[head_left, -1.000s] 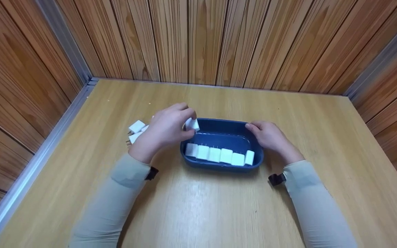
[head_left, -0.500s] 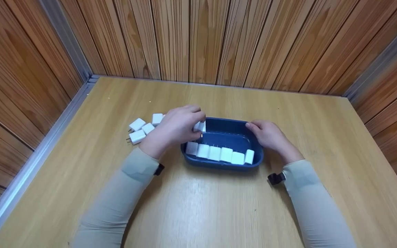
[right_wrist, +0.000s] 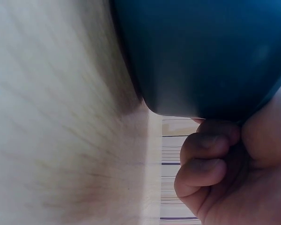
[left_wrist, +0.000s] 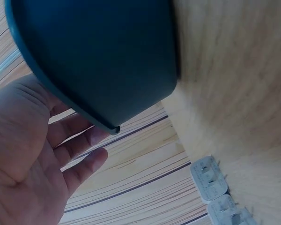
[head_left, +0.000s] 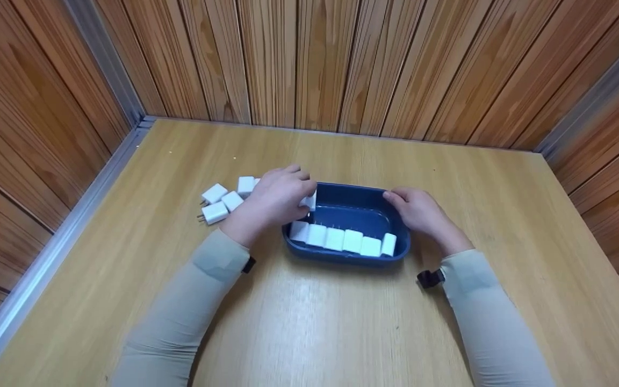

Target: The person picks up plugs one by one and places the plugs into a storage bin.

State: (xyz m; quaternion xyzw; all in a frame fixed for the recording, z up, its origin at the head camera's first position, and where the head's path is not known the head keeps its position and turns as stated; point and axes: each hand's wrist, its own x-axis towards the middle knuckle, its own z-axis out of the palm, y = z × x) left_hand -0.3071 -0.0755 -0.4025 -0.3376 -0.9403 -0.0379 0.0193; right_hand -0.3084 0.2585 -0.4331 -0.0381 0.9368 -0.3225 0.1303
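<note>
L hand (head_left: 278,196) has a plug (head_left: 310,201) pinched btwn thumb & fingers over the L end of the tray (head_left: 342,262); the hand hides most of it & the L wrist view doesn't show it, so can't tell how firm the pinch is. R hand (head_left: 418,210) grips the tray's R end, thumb at the rim, other fingers curled outside (R wrist view). Tray sits flat on the surface (head_left: 315,322). Inside, along the near wall: row (head_left: 335,239) of 6 white plugs, prongs facing away from the person, R-most one turned a bit vs. the rest. L of tray, near the L forearm: loose plugs (head_left: 214,213), 4 clear + part of another behind the hand. Risks, my guess: held plug's prongs could catch the rim or knock the row's L end if it comes down skewed; a weak pinch could drop it on its side; if R hand eases off, a bump might slide the tray; L wrist could brush the loose pile on a low swing back.
</note>
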